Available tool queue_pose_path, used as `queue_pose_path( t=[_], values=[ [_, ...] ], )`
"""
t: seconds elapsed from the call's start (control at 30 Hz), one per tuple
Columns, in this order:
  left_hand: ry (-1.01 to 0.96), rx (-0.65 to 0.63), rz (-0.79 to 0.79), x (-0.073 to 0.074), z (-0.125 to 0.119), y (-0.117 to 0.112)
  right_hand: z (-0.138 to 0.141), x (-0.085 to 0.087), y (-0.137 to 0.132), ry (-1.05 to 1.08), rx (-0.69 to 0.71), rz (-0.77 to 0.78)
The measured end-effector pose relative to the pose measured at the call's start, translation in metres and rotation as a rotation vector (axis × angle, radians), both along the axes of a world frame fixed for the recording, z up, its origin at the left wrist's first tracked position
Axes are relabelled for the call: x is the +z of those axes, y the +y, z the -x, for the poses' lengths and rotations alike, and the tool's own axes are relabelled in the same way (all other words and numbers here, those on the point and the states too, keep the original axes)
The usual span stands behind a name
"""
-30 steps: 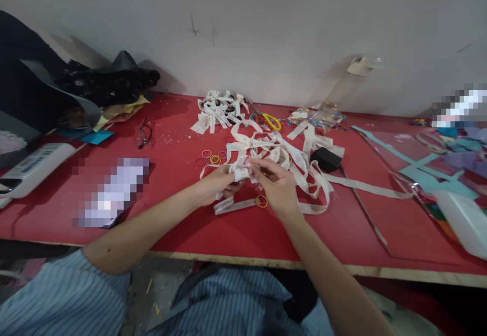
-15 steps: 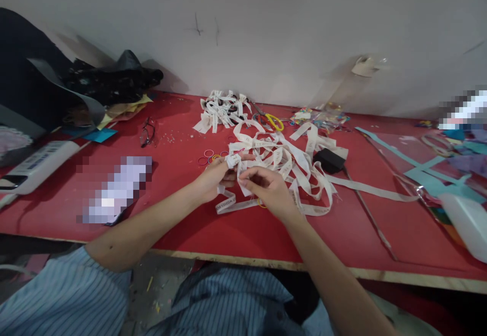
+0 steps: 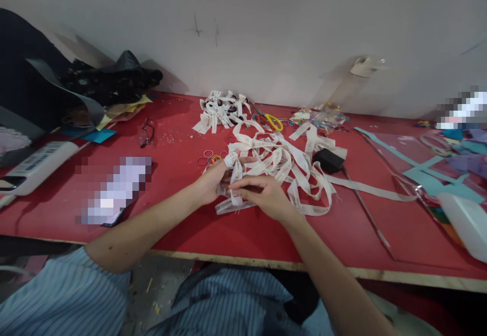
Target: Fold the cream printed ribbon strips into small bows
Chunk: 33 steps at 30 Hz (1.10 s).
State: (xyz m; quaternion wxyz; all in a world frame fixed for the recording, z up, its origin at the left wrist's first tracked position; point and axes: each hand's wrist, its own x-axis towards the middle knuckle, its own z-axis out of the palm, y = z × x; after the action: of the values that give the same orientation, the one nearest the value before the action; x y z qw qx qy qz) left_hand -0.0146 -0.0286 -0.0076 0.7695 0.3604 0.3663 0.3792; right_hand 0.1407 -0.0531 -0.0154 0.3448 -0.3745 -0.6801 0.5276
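A white printed ribbon (image 3: 236, 173) is looped around the fingers of my left hand (image 3: 213, 181), which grips it with the fingers partly hidden. My right hand (image 3: 264, 194) pinches a hanging part of the same ribbon between thumb and fingers, just right of the left hand. Behind and beside both hands lies a loose heap of the printed ribbon (image 3: 281, 161) on the red table (image 3: 228, 237). Several small coloured elastic bands (image 3: 208, 157) lie just beyond my left hand.
Tied ribbon bows (image 3: 224, 110) are piled near the wall beside yellow-handled scissors (image 3: 273, 122). A black block (image 3: 328, 161) sits right of the heap. Eyeglasses (image 3: 146, 132) and a blurred phone (image 3: 119, 189) lie to the left. Teal strips (image 3: 429, 171) are at the right.
My right hand has moved slightly left and down, drawing the ribbon end across below the left hand's fingers. My left hand has turned a little and keeps the loop.
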Motion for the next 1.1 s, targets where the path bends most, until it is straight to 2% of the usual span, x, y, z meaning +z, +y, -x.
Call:
queue_pose_path(
  t=[0.4, 0.6, 0.8, 1.1],
  values=[
    [-0.077, 0.109, 0.015, 0.002, 0.004, 0.003, 0.003, -0.002, 0.003, 0.010, -0.107, -0.075],
    [-0.145, 0.072, 0.015, -0.005, 0.005, 0.006, 0.003, 0.001, 0.002, 0.058, -0.069, -0.213],
    [-0.074, 0.032, 0.085, -0.006, 0.003, 0.003, 0.004, -0.004, 0.002, 0.005, -0.150, -0.397],
    [-0.161, 0.064, 0.143, -0.007, -0.011, -0.005, 0.005, -0.006, 0.002, -0.063, -0.274, -0.559]
  ],
)
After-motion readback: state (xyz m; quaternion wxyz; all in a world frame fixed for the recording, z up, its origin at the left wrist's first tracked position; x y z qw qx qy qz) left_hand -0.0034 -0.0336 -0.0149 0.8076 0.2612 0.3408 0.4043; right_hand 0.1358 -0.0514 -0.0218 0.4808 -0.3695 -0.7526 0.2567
